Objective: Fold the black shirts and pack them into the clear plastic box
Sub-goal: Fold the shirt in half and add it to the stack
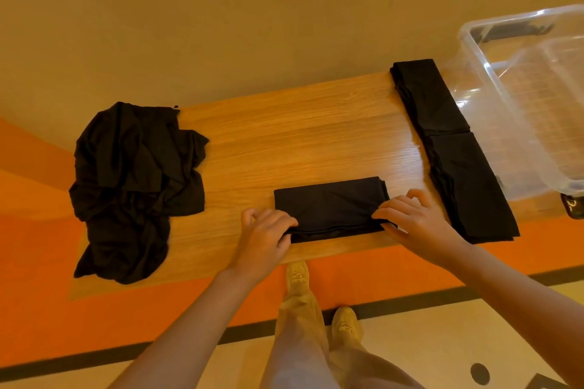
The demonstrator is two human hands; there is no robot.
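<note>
My left hand [264, 237] and right hand [417, 221] pinch the folded shirt's [331, 207] near corners on the tabletop [284, 136]; crumpled pile [132, 186] sits left, clear box [521, 98] right.

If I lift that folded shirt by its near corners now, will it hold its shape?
Probably not: the folded shirt is soft layered cloth, so its middle would likely sag. It looks light. The left hand and right hand pinch only its near corners; supporting it underneath seems safer.

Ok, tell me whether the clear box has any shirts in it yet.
Empty: through the clear plastic box only wood grain shows; two folded shirts lie beside it on the table.
</note>
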